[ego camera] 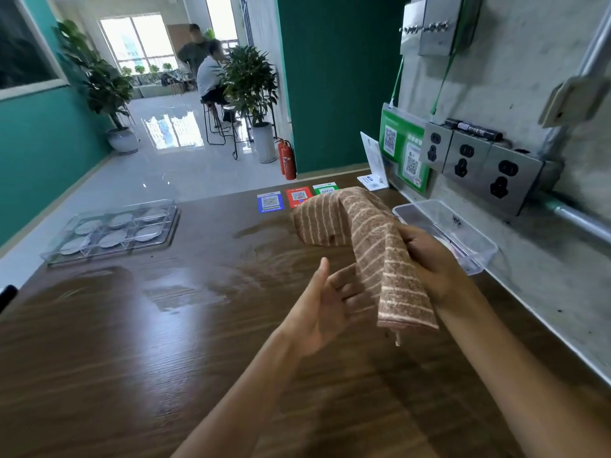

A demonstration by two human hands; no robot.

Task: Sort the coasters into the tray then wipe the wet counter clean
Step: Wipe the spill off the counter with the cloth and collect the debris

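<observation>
A brown striped cloth (363, 239) hangs above the wooden counter (165, 358), gripped by my right hand (433, 259) at its middle. My left hand (325, 305) is just left of the cloth's hanging end, palm up, fingers loosely spread and touching the cloth's edge. A clear compartment tray (112, 231) stands at the counter's far left edge with several grey round coasters (115, 240) in its cells. Wet patches (205, 285) shine across the middle of the counter.
A clear plastic box (463, 233) sits by the wall at the right. QR code stickers (299, 198) lie flat at the counter's far end. Wall sockets (482, 166) and a metal pipe (575, 219) line the right wall. Beyond the counter, a person sits on a stool.
</observation>
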